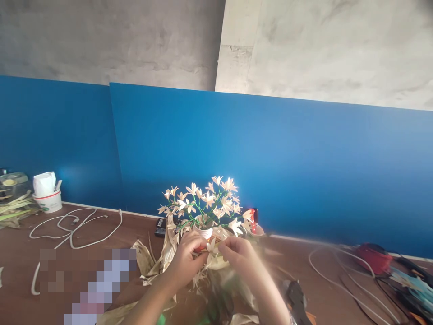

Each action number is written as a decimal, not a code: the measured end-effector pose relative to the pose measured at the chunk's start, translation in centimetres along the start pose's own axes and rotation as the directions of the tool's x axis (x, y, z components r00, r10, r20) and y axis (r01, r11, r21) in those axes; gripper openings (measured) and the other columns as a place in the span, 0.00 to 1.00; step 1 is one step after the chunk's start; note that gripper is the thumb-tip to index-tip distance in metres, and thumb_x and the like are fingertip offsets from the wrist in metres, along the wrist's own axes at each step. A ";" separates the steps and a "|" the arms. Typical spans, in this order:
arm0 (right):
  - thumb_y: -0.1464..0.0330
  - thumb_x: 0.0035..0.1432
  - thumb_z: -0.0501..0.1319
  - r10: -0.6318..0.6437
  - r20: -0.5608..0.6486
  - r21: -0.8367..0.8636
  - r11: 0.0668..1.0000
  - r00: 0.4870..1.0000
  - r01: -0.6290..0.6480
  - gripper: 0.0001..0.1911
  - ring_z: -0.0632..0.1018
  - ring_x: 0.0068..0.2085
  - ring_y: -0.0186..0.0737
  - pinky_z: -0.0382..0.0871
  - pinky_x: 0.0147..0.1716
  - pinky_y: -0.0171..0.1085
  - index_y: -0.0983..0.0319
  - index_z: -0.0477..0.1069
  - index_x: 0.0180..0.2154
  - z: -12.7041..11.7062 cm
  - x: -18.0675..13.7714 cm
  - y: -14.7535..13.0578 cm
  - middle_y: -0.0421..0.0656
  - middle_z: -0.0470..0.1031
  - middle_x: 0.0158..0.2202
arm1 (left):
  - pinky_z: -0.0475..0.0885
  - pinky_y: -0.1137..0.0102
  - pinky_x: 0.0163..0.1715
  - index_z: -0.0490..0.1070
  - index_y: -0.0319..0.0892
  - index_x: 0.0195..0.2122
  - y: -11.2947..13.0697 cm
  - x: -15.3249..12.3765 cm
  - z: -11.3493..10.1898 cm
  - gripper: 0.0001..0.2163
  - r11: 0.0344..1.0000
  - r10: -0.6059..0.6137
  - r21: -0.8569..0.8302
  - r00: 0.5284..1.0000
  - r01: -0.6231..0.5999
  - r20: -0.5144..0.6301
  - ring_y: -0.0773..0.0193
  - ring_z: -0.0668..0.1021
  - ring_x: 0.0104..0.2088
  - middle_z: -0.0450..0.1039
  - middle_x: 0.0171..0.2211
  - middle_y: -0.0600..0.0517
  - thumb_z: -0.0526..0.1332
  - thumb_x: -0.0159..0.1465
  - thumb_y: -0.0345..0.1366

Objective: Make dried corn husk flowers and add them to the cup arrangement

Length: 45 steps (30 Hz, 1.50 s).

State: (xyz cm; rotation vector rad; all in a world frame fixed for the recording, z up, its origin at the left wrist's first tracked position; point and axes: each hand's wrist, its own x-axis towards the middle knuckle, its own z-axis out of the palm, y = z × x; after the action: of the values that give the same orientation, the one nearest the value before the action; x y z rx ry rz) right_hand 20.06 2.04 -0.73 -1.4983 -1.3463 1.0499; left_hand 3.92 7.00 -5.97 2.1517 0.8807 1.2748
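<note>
Both my hands meet at the bottom centre of the head view. My left hand (185, 261) and my right hand (241, 255) are closed in pinches on a small pale straw flower (212, 247) held between them. Just behind stands a white pot (204, 231) with a bouquet of cream straw flowers on green stems (203, 202). Dried pale husk leaves (150, 266) lie under and around my hands on the brown table (101, 234).
A white cable (76, 225) loops at the left, near a white cup (48, 201) with tissue. A red item (252, 215) stands behind the bouquet. A red spool (374, 258) and more cables lie at the right. A blue panel (270, 158) backs the table.
</note>
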 end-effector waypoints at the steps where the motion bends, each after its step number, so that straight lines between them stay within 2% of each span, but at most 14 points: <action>1: 0.63 0.47 0.60 0.005 0.007 -0.030 1.000 1.000 -0.005 0.12 0.56 0.22 0.30 0.47 0.23 0.34 0.60 0.60 0.19 0.0 0.0 0.0 0.33 0.54 0.18 | 0.66 0.66 0.38 0.69 0.43 0.25 -0.1 0.0 0.0 0.06 1.000 0.002 -0.001 1.000 -0.002 0.000 0.61 0.73 0.35 0.71 0.29 0.52 0.58 0.58 0.28; 5: 0.63 0.48 0.59 0.019 0.012 -0.105 0.994 1.000 -0.018 0.11 0.57 0.23 0.31 0.48 0.24 0.34 0.60 0.61 0.20 0.0 0.0 -0.1 0.33 0.55 0.18 | 0.66 0.67 0.38 0.69 0.43 0.25 -0.2 0.1 -0.1 0.06 1.000 0.009 -0.006 1.000 -0.009 0.011 0.61 0.73 0.35 0.70 0.29 0.52 0.57 0.58 0.28; 13: 0.64 0.46 0.62 -0.004 0.047 -0.060 0.998 0.999 0.007 0.13 0.57 0.23 0.30 0.48 0.24 0.34 0.61 0.61 0.18 0.1 0.0 -0.1 0.33 0.56 0.18 | 0.66 0.66 0.40 0.74 0.43 0.27 0.0 -0.1 -0.3 0.05 0.995 -0.051 -0.077 0.996 0.057 0.076 0.60 0.73 0.37 0.71 0.30 0.51 0.59 0.56 0.28; 18: 0.64 0.50 0.60 -0.037 0.062 0.047 0.998 0.997 0.035 0.09 0.67 0.27 0.34 0.57 0.28 0.34 0.63 0.72 0.27 0.1 -0.4 -0.5 0.38 0.70 0.23 | 0.65 0.66 0.45 0.75 0.44 0.27 0.5 -0.2 -0.6 0.08 0.982 -0.119 -0.124 0.972 0.146 0.203 0.60 0.73 0.41 0.74 0.32 0.52 0.59 0.53 0.25; 21: 0.66 0.48 0.61 -0.048 0.077 0.062 0.997 0.996 0.043 0.06 0.67 0.26 0.34 0.56 0.27 0.34 0.63 0.71 0.25 0.0 -0.5 -0.5 0.38 0.68 0.22 | 0.65 0.66 0.46 0.76 0.44 0.27 0.8 -0.2 -0.7 0.07 0.971 -0.158 -0.131 0.951 0.198 0.265 0.59 0.73 0.42 0.74 0.34 0.52 0.60 0.52 0.26; 25: 0.68 0.46 0.60 -0.060 0.046 0.077 0.995 0.997 0.056 0.08 0.59 0.23 0.30 0.49 0.24 0.33 0.62 0.64 0.20 0.0 -0.5 -0.5 0.34 0.60 0.19 | 0.66 0.68 0.44 0.76 0.43 0.28 0.6 -0.2 -0.6 0.08 0.964 -0.178 -0.154 0.955 0.218 0.237 0.60 0.73 0.39 0.73 0.33 0.52 0.60 0.52 0.25; 29: 0.65 0.48 0.60 -0.046 0.022 0.103 0.994 0.999 0.044 0.09 0.59 0.23 0.30 0.49 0.24 0.33 0.62 0.65 0.21 0.1 -0.5 -0.6 0.35 0.60 0.19 | 0.67 0.68 0.41 0.76 0.43 0.28 0.5 -0.1 -0.5 0.08 0.960 -0.187 -0.176 0.965 0.219 0.183 0.61 0.73 0.38 0.73 0.32 0.51 0.60 0.52 0.25; 35: 0.64 0.49 0.60 -0.015 0.043 0.058 0.998 0.999 0.012 0.11 0.58 0.21 0.29 0.50 0.22 0.33 0.61 0.64 0.20 -0.4 -0.4 -0.4 0.34 0.59 0.17 | 0.68 0.67 0.40 0.76 0.43 0.28 0.9 0.2 -0.8 0.07 0.977 -0.081 -0.191 0.992 0.098 0.093 0.60 0.74 0.37 0.74 0.31 0.50 0.60 0.55 0.26; 38: 0.65 0.50 0.61 -0.001 0.067 0.012 1.000 0.998 0.000 0.09 0.62 0.22 0.30 0.54 0.23 0.33 0.62 0.67 0.22 -0.8 -0.6 -0.5 0.36 0.65 0.19 | 0.67 0.66 0.41 0.75 0.44 0.27 1.1 0.3 -1.0 0.07 0.981 -0.039 -0.184 0.995 0.056 0.092 0.60 0.74 0.37 0.75 0.30 0.51 0.59 0.56 0.27; 40: 0.66 0.50 0.61 -0.026 0.092 0.006 1.000 0.995 0.025 0.07 0.67 0.25 0.33 0.58 0.26 0.33 0.63 0.73 0.28 -0.9 -0.7 -0.5 0.39 0.71 0.24 | 0.67 0.66 0.40 0.75 0.43 0.27 1.1 0.2 -1.1 0.07 0.980 -0.036 -0.190 0.993 0.057 0.112 0.60 0.74 0.36 0.74 0.29 0.51 0.59 0.55 0.26; 43: 0.65 0.51 0.62 -0.099 0.116 -0.012 0.995 0.988 0.101 0.13 0.70 0.29 0.36 0.62 0.30 0.34 0.62 0.75 0.40 -1.0 -0.8 -0.4 0.41 0.75 0.31 | 0.67 0.67 0.41 0.76 0.43 0.28 1.1 0.1 -1.2 0.08 0.976 -0.050 -0.202 0.987 0.081 0.153 0.61 0.73 0.37 0.73 0.30 0.51 0.59 0.54 0.25; 45: 0.66 0.51 0.61 -0.111 0.109 -0.051 0.992 0.988 0.117 0.09 0.68 0.28 0.35 0.60 0.29 0.34 0.62 0.75 0.35 -0.9 -0.7 -0.2 0.40 0.73 0.28 | 0.66 0.67 0.42 0.76 0.43 0.27 0.9 0.1 -1.2 0.08 0.975 -0.057 -0.202 0.982 0.094 0.183 0.61 0.73 0.37 0.73 0.31 0.52 0.59 0.54 0.25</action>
State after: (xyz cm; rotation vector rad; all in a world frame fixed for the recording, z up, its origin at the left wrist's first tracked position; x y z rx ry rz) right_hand 20.83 1.27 -0.19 -1.4053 -1.5296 1.0374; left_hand 3.11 6.51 -4.74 2.0082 0.7140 1.0703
